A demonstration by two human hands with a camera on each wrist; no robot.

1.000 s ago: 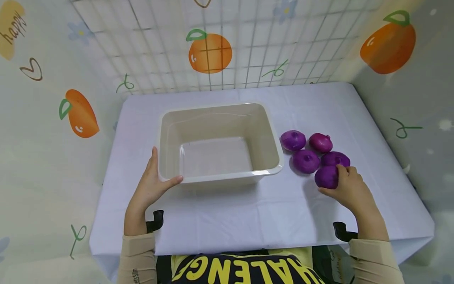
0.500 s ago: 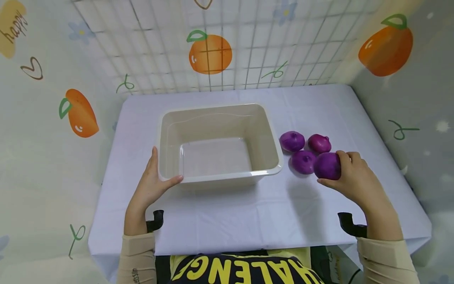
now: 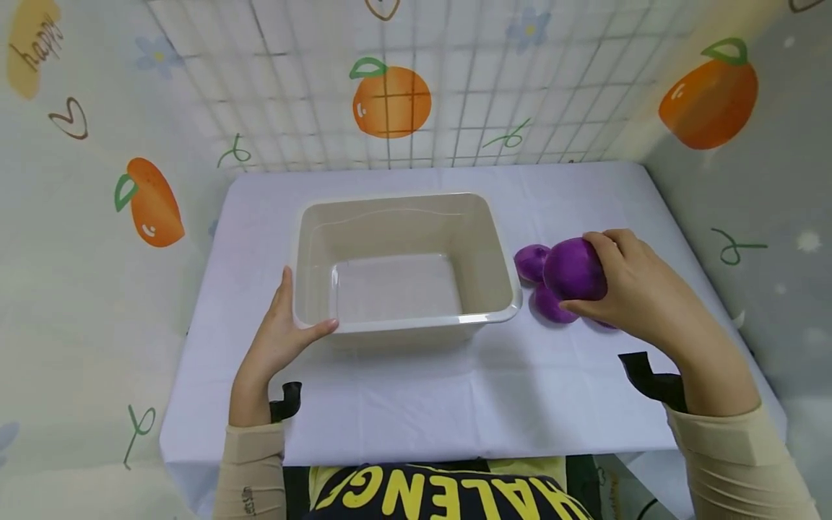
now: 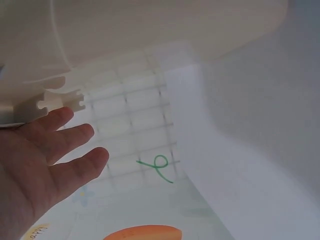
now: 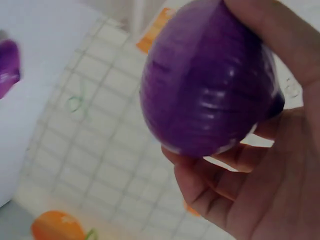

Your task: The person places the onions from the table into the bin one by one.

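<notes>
Head: onions [image 3: 549,307] partly behind right hand [image 3: 640,292]

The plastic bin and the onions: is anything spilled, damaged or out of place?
Nothing stands out. The beige bin stands upright on the table, no crack or spill visible, the left hand at its corner. The right hand holds a purple onion whose visible surface looks whole; other onions are partly hidden.
</notes>
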